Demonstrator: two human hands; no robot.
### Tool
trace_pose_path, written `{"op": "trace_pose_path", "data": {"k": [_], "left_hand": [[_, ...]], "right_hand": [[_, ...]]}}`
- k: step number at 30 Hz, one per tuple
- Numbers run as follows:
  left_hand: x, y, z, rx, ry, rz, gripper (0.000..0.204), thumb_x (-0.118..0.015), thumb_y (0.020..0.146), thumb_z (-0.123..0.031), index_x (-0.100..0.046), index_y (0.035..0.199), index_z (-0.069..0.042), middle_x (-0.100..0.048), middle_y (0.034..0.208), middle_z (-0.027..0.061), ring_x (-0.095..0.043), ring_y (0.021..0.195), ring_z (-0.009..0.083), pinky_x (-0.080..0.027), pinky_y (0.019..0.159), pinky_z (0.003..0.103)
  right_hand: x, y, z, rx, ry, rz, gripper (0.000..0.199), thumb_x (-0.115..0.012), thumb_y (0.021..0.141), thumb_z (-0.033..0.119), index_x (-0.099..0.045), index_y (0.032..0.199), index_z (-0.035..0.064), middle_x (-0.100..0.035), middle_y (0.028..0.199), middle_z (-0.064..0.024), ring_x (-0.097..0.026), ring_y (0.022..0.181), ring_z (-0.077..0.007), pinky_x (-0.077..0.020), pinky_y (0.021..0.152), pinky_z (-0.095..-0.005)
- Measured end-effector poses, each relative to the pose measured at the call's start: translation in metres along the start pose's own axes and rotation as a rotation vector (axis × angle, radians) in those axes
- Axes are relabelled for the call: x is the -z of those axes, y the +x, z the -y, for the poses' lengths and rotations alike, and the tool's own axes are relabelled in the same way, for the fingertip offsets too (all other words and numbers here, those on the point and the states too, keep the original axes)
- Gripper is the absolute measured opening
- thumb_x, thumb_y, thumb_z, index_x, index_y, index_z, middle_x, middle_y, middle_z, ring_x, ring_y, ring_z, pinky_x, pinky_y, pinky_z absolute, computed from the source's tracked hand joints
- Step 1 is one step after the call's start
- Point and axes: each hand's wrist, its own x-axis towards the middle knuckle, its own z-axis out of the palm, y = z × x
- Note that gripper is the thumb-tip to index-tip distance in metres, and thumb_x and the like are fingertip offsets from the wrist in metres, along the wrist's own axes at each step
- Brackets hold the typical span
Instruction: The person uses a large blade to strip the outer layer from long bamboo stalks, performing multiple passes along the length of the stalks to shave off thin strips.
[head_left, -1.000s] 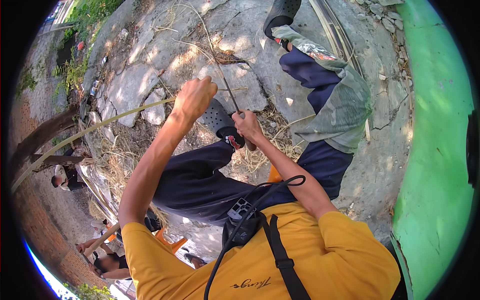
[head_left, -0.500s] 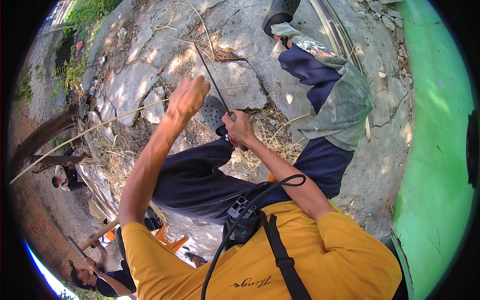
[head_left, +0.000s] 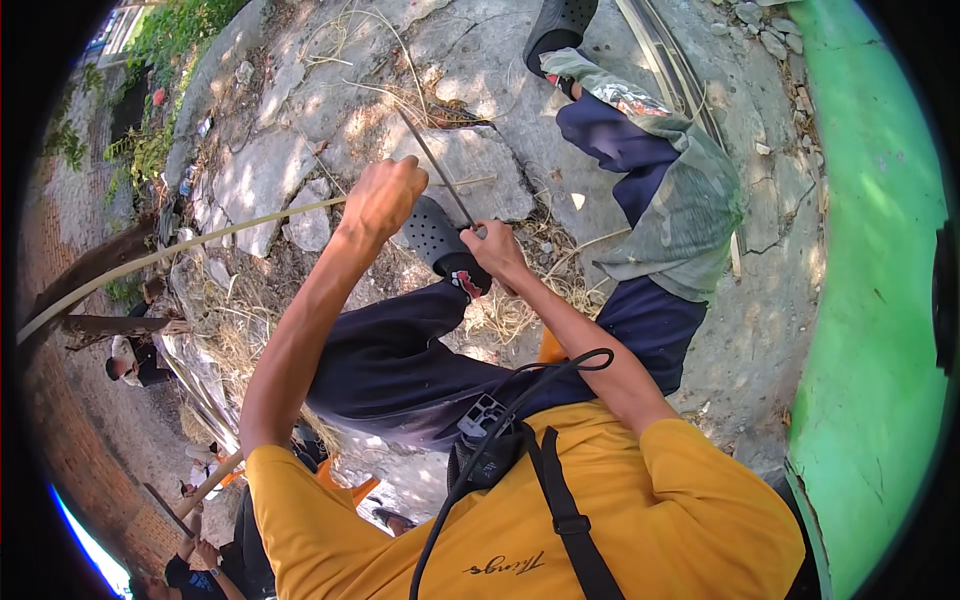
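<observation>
My left hand [head_left: 385, 196] is closed in a fist round a long pale bamboo strip [head_left: 200, 238], which runs out to the far left, bending slightly. In my right hand [head_left: 494, 252] is the grip of a long knife, its fingers wrapped round it. The knife's thin dark blade [head_left: 436, 167] points up and to the left, just right of my left fist. Where the strip ends beyond my left hand, and most of the knife's handle, are hidden by the fingers. Below my hands is my dark clog [head_left: 428, 232].
A worn grey-green cloth [head_left: 680, 210] drapes over my right leg. Loose shavings [head_left: 500, 312] lie on the cracked concrete [head_left: 640, 30]. Long strips [head_left: 665, 60] rest at upper right, near a green wall [head_left: 870, 250]. Another person's hands [head_left: 205, 553] hold a pole [head_left: 215, 475] at lower left.
My right hand has moved slightly right and down with the knife, and the blade shows broader. My left hand has shifted slightly right; the strip looks wider to the camera.
</observation>
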Motion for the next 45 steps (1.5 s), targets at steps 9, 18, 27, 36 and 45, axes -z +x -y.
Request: {"op": "trace_pose_path", "data": {"k": [9, 18, 27, 36, 45], "left_hand": [[0.003, 0.0, 0.002, -0.046, -0.092, -0.074, 0.021, -0.054, 0.097, -0.017, -0.067, 0.093, -0.001, -0.07, 0.086, 0.0236, -0.07, 0.083, 0.0457, -0.057, 0.076, 0.053], [0.005, -0.002, 0.004, -0.217, 0.047, -0.172, 0.015, -0.059, 0.09, -0.013, -0.066, 0.082, -0.002, -0.068, 0.088, 0.0211, -0.07, 0.08, 0.0433, -0.056, 0.075, 0.053], [0.013, -0.006, -0.006, -0.131, -0.075, -0.109, 0.022, -0.055, 0.094, -0.012, -0.064, 0.077, -0.001, -0.067, 0.088, 0.0209, -0.069, 0.078, 0.0431, -0.054, 0.072, 0.054], [0.009, -0.003, -0.008, -0.16, -0.006, -0.073, 0.021, -0.054, 0.095, -0.012, -0.064, 0.08, -0.001, -0.067, 0.088, 0.0222, -0.07, 0.081, 0.0434, -0.056, 0.074, 0.053], [-0.001, -0.006, -0.003, -0.079, -0.016, -0.09, 0.013, -0.056, 0.092, -0.009, -0.066, 0.089, -0.001, -0.069, 0.096, 0.0213, -0.071, 0.085, 0.0436, -0.06, 0.076, 0.051]], "right_hand": [[-0.005, -0.004, 0.005, 0.003, 0.176, 0.141, 0.054, -0.067, 0.084, 0.038, -0.068, 0.103, -0.0125, -0.072, 0.085, -0.0259, -0.071, 0.079, -0.0326, -0.0538, 0.078, -0.0422], [-0.002, -0.007, 0.002, -0.136, 0.458, 0.151, 0.029, -0.061, 0.097, 0.026, -0.061, 0.086, -0.0008, -0.054, 0.059, -0.0016, -0.05, 0.045, -0.0086, -0.0373, 0.04, -0.0282], [0.01, -0.01, 0.005, -0.238, 0.51, 0.18, 0.027, -0.059, 0.096, 0.025, -0.054, 0.081, 0.0035, -0.053, 0.062, 0.0001, -0.049, 0.046, -0.0085, -0.0382, 0.041, -0.0274], [0.012, -0.011, 0.012, -0.25, 0.592, 0.294, 0.028, -0.058, 0.097, 0.024, -0.051, 0.079, 0.0043, -0.05, 0.062, 0.0009, -0.046, 0.045, -0.0076, -0.0373, 0.042, -0.0264], [0.015, -0.006, 0.019, -0.212, 0.447, 0.287, 0.026, -0.057, 0.098, 0.024, -0.052, 0.081, 0.0045, -0.049, 0.062, 0.0012, -0.045, 0.045, -0.0079, -0.0366, 0.042, -0.0269]]}}
